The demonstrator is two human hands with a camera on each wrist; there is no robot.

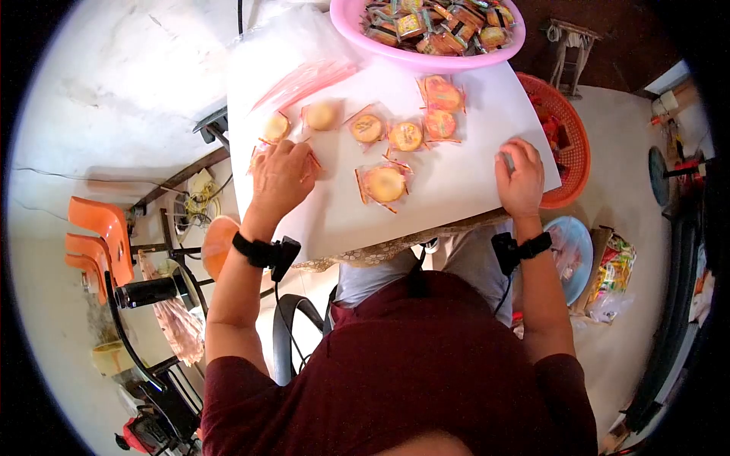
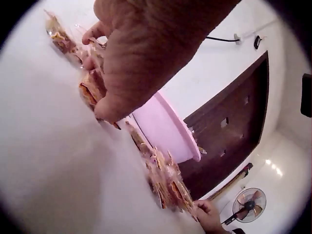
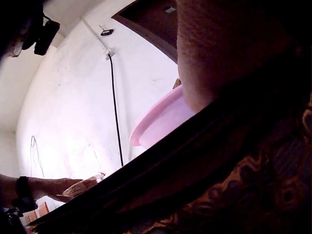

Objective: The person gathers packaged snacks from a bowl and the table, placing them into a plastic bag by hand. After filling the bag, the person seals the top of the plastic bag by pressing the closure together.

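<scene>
At the left of the white table [image 1: 471, 197], my left hand [image 1: 283, 178] is over small round biscuits in clear wrappers. In the left wrist view, its thumb and fingers pinch one wrapped biscuit [image 2: 90, 92] close over the tabletop. Just beyond the knuckles lie another wrapped biscuit [image 1: 276, 127] and a paler one [image 1: 322, 115]. More wrapped biscuits [image 1: 368, 128] spread across the middle, with one [image 1: 384, 182] nearer my body. My right hand [image 1: 521, 175] rests near the right edge, fingers loosely curled and holding nothing; the right wrist view shows mostly its dark underside.
A pink basin [image 1: 426, 62] heaped with wrapped snacks stands at the far edge. Pink plastic film [image 1: 304, 80] and clear plastic [image 1: 304, 34] lie back left. Beside the table's right edge is an orange basket [image 1: 582, 159]; a blue basin [image 1: 582, 243] sits lower right.
</scene>
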